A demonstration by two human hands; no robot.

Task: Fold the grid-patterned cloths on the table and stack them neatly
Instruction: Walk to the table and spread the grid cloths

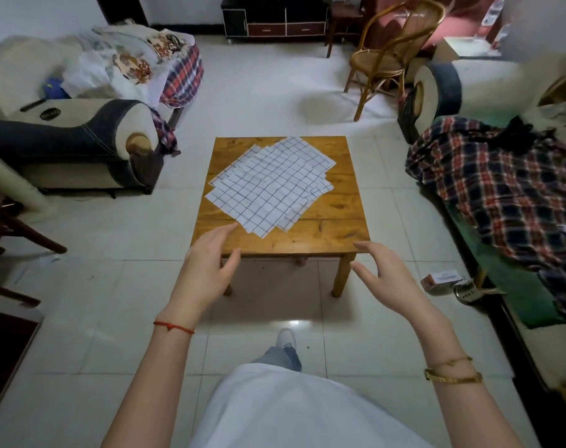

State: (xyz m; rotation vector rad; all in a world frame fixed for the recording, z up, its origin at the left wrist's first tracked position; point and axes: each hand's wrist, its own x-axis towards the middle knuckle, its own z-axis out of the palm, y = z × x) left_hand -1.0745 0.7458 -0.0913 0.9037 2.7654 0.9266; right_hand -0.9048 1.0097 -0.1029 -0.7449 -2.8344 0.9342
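Several white cloths with a dark grid pattern [270,184] lie unfolded in a loose, fanned pile on a small square wooden table [340,227]. They are turned diagonally to the table's edges. My left hand [207,265] hovers in front of the table's near left corner, fingers relaxed and reaching towards the pile's nearest corner, holding nothing. My right hand [383,274] hangs in the air by the near right corner, fingers loosely spread and empty. Neither hand touches a cloth.
An armchair [81,130] heaped with laundry stands at the left. A sofa with a plaid blanket [501,189] runs along the right. A rattan chair [385,56] is behind the table. A small box [441,278] lies on the tiled floor at the right.
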